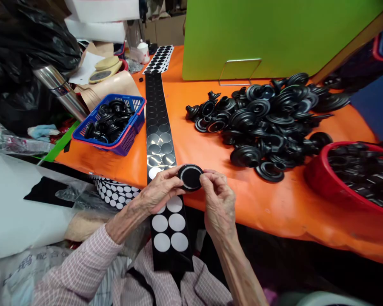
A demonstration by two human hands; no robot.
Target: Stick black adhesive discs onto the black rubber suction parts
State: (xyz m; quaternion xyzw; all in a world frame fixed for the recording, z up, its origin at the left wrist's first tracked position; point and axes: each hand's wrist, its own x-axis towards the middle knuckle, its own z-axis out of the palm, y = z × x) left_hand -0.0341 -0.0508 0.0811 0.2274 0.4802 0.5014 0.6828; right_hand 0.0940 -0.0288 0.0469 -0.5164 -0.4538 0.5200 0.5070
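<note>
A black round plastic part [190, 177] with a lighter ring on its face is held over the table's front edge. My left hand [161, 189] grips it from the left, thumb at its rim. On the opposite side, the closed thumb and forefinger of my right hand [219, 197] touch the right rim; any thin piece between them is too small to make out. Beneath the hands runs a long black strip of round stickers [156, 102]. Its near end shows white circles [170, 222] and hangs over my lap.
Many black round parts [268, 119] lie heaped at right. A red tub [319, 170] and a blue basket [124, 146] hold more black pieces. A green board [274, 38] stands behind the orange table [194, 148]. At left are a steel flask [60, 91] and a dotted roll [115, 193].
</note>
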